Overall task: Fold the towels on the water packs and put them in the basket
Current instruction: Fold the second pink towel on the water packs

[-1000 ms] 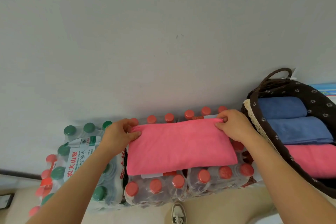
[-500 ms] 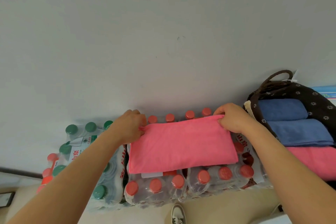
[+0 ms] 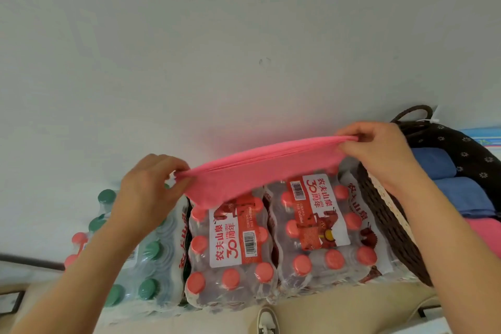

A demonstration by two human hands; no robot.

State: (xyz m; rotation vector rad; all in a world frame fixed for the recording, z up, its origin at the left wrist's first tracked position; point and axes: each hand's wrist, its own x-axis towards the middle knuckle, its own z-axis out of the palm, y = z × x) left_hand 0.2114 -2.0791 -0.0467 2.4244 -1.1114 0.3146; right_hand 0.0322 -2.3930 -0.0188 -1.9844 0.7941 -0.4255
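A folded pink towel (image 3: 260, 171) hangs lifted above the red-capped water packs (image 3: 271, 247), seen almost edge-on and tilted up to the right. My left hand (image 3: 147, 190) pinches its left end, and my right hand (image 3: 379, 149) pinches its right end close to the basket's rim. The dark woven basket (image 3: 390, 214) stands at the right and holds two folded blue towels (image 3: 458, 184) and a pink towel (image 3: 485, 236).
A pack of green-capped bottles (image 3: 135, 266) stands left of the red-capped packs. A grey wall (image 3: 244, 35) rises right behind everything. One shoe (image 3: 267, 320) shows on the beige floor below the packs.
Both hands have raised the pink towel off the water packs, so the packs' labels now show. The towel's right end has moved up toward the basket.
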